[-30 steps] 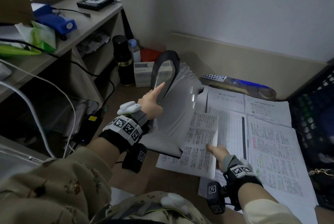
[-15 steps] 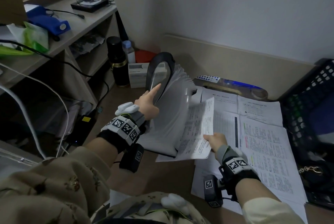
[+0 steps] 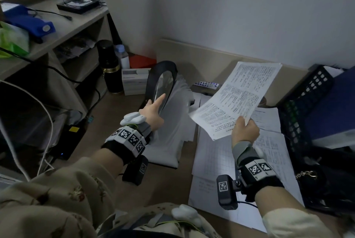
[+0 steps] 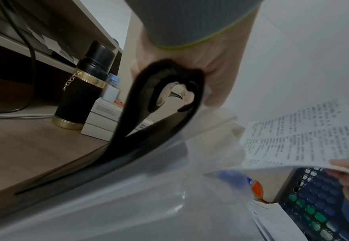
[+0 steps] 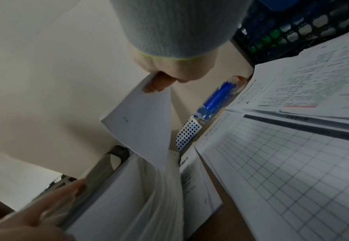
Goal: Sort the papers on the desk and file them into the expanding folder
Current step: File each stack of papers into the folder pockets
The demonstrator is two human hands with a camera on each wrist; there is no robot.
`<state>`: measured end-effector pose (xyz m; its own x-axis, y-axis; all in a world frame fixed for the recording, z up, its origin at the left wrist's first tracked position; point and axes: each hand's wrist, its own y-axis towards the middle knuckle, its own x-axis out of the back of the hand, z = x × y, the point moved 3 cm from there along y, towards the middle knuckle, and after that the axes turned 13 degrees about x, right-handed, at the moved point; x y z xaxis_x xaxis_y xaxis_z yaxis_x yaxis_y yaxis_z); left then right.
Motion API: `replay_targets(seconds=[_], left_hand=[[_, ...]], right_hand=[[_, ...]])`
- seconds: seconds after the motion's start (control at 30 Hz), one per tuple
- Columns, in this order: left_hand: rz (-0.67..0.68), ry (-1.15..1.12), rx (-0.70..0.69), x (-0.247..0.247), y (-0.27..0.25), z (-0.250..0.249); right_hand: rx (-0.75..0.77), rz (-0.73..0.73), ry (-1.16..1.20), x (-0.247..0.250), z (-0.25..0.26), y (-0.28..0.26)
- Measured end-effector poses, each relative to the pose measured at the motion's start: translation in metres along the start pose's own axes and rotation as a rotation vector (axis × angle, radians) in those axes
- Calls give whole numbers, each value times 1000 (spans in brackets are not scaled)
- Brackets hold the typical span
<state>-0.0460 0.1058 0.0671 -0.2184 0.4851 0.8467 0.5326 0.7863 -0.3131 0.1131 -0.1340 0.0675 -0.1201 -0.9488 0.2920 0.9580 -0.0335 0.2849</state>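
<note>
The grey expanding folder [image 3: 172,122] lies on the desk with its pockets fanned open. My left hand [image 3: 153,109] holds its black-rimmed clear flap [image 3: 163,80] upright, index finger straight along it and other fingers curled behind; the flap [image 4: 148,130] fills the left wrist view. My right hand [image 3: 244,132] pinches the bottom edge of a printed sheet [image 3: 240,95], raised in the air to the right of the folder. From the right wrist the sheet [image 5: 142,130] hangs just above the pockets [image 5: 159,195]. More papers [image 3: 221,157] lie spread on the desk below.
A black flask [image 3: 110,68] and white boxes [image 3: 134,82] stand behind the folder. A black mesh crate [image 3: 307,103] with a blue binder sits at the right. A clear pen case [image 3: 207,85] lies by the back board. Shelves and cables fill the left.
My right hand has lifted the printed sheet off the desk, up and to the right. My left hand has kept holding the flap in place.
</note>
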Motion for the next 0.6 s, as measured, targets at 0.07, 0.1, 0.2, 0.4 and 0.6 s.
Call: replay_targets(seconds=[0.07, 0.1, 0.2, 0.4, 0.6], left_hand=[[0, 4, 3, -2, -1, -3], [0, 6, 4, -3, -1, -3], [1, 3, 8, -3, -1, -4], [-8, 6, 18, -3, -2, -4], [-21, 10, 33, 4, -2, -2]], right_hand=[[-4, -34, 55, 3, 2, 1], [-4, -36, 73, 3, 1, 1], [-24, 6, 100, 0, -3, -1], [-73, 385, 173, -18, -4, -24], [-137, 640, 125, -31, -5, -42]])
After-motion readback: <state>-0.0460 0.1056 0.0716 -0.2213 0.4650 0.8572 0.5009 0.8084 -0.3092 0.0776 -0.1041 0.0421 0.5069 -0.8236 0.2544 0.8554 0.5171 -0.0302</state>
